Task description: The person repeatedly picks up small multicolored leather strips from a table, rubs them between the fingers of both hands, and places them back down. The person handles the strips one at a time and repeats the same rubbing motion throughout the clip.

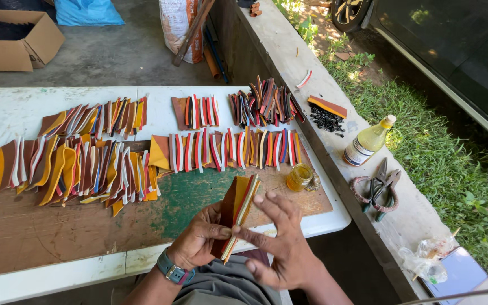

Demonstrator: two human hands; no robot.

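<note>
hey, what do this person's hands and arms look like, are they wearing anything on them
Both the left hand and the right hand are bare, with no gloves or rings visible. The left wrist carries a wristwatch with a blue-grey strap and a metal buckle. The forearms are uncovered, with no sleeves in view.

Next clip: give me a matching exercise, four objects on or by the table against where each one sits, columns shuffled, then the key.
1. small glass jar
2. plastic bottle of yellow liquid
3. cardboard box
4. stacked leather strips

A. on the floor, far left
B. between the left hand and right hand
C. on the wooden board, right end
D. lying on the concrete ledge

Pairs: 1-C, 2-D, 3-A, 4-B
</note>
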